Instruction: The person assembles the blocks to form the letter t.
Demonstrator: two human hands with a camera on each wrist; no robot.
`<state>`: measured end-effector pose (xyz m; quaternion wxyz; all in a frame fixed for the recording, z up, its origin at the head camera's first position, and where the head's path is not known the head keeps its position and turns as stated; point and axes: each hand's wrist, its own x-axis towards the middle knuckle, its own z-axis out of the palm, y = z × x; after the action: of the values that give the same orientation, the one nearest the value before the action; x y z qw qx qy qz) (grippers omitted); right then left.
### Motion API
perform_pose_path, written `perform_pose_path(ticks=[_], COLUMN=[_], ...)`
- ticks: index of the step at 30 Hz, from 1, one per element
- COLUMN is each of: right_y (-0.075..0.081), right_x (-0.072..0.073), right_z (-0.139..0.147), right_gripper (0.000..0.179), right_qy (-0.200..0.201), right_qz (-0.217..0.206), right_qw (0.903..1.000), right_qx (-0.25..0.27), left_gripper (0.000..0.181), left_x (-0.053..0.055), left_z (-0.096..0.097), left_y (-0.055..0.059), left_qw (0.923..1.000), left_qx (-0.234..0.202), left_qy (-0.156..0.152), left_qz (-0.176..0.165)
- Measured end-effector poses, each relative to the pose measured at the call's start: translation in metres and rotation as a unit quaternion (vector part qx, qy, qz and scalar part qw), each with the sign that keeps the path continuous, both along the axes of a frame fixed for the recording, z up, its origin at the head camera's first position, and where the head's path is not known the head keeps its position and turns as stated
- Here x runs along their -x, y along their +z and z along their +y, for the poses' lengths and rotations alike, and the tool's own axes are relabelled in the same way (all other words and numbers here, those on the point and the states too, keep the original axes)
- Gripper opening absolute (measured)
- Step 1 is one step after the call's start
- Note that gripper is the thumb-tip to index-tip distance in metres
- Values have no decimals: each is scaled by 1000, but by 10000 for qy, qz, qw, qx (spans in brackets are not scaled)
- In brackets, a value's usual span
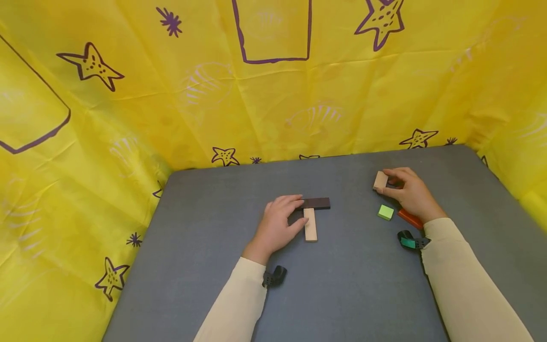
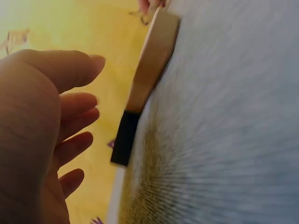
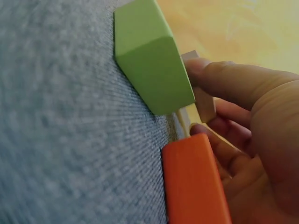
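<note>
In the head view a dark block (image 1: pixel 316 204) and a long light wooden block (image 1: pixel 310 225) lie together on the table in a T shape. My left hand (image 1: pixel 279 224) is beside them with fingers loosely bent. The left wrist view shows a gap between that hand (image 2: pixel 51 121) and the wooden block (image 2: pixel 154 56). At the right, my right hand (image 1: pixel 410 192) pinches a small light wooden block (image 1: pixel 380 180) between thumb and fingers. Close to it lie a light green block (image 1: pixel 385 212) and a red-orange block (image 1: pixel 410 219), partly hidden by the hand.
The grey table (image 1: pixel 342 289) carries all the blocks. Yellow cloth (image 1: pixel 273 114) with starfish and shell drawings hangs along the back and both sides. A black wrist device is on each forearm, the right one (image 1: pixel 410 240) with a green part.
</note>
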<state>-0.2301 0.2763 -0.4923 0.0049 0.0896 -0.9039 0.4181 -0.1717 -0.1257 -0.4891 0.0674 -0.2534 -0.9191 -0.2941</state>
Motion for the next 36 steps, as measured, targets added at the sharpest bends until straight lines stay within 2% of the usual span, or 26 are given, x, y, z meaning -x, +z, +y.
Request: perform_pose_path(ticks=[2,5,10,19,25,36], right_y=[1,5,10,16,16,18], right_x=[0,0,0,-3,-1,1], right_z=[-2,-8,-20,-40,-59,-90], right_gripper=[67,66,65,61,58,58], right_qy=[19,43,117,312,541,755], right_qz=[63,183,337,478,635,543], right_qw=[10000,9998,9993,9983,9960,9945], right_qx=[-3,29,72,145,310,483], left_gripper=[52,53,50,48,47,47], left_x=[-8,-15,-18,-12,-11,-10], left_z=[3,6,9,10,9,7], left_y=[3,3,-1,-5,-6,-12], left_qw=[9993,9970,9944,9949,9960,9962], left_qx=[321,580,663,551,316,-77], left_qy=[-171,-486,-813,-841,-838,-788], left_qz=[58,134,142,115,-65,-375])
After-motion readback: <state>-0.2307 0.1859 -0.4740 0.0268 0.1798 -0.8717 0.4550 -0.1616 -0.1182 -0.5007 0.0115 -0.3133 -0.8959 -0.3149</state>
